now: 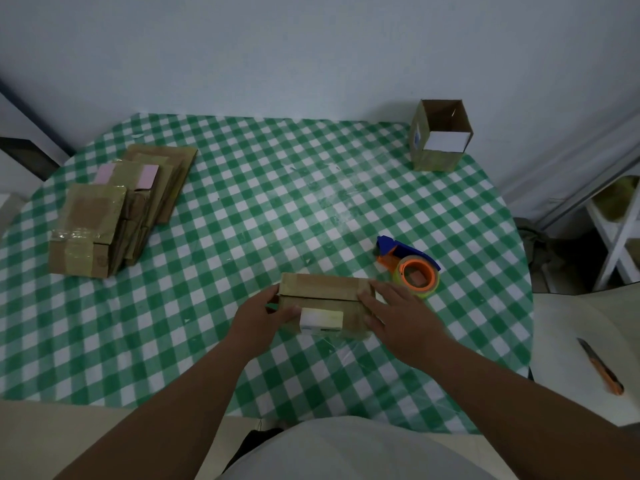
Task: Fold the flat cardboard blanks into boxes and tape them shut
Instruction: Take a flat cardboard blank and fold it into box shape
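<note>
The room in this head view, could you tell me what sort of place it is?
Probably a home room serving as a packing spot: a checked tablecloth on the table, stacked flat cardboard blanks, and a tape dispenser.

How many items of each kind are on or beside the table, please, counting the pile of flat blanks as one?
Boxes: 2, one held, one open
Pile of flat blanks: 1
Tape dispenser: 1
Utility knife: 1
Total: 5
</note>
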